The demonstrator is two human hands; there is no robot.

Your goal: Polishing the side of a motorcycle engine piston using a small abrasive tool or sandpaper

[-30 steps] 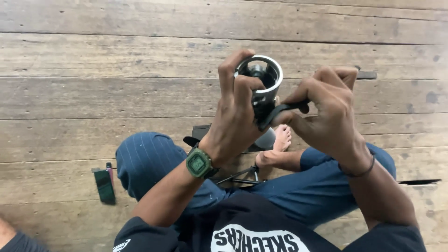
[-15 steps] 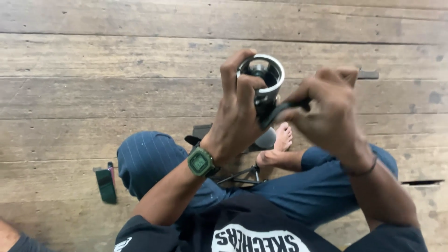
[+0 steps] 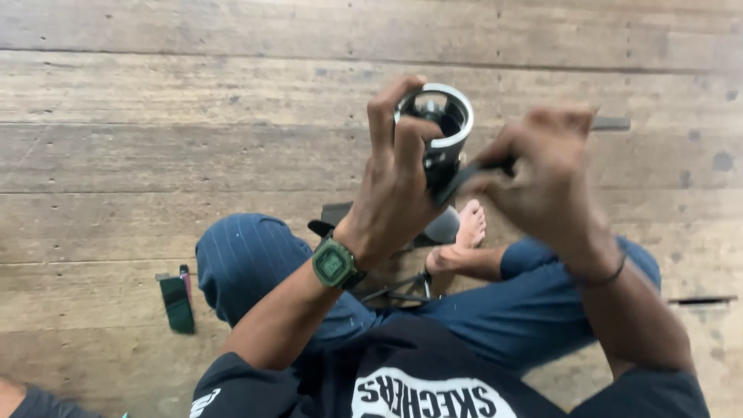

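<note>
I sit cross-legged on a wooden plank floor (image 3: 155,155). My left hand (image 3: 398,186) grips a black cylindrical part with a silver ring at its open top (image 3: 445,124), held upright in front of me. My right hand (image 3: 542,174) is blurred and pinches a thin dark tool (image 3: 464,176) whose tip lies against the side of the cylinder. A green watch (image 3: 334,263) is on my left wrist, and a thin band (image 3: 600,277) circles the right wrist. What the tool touches is hidden behind my fingers.
A dark green flat object with a small pink item beside it (image 3: 176,302) lies on the floor by my left knee. A dark piece and thin black rods (image 3: 402,288) rest between my legs near my bare foot (image 3: 468,228). Another person's limb shows at the bottom left corner (image 3: 11,395).
My right hand has shifted slightly and turned blurred with the tool against the cylinder. The left hand keeps its grip in the same place.
</note>
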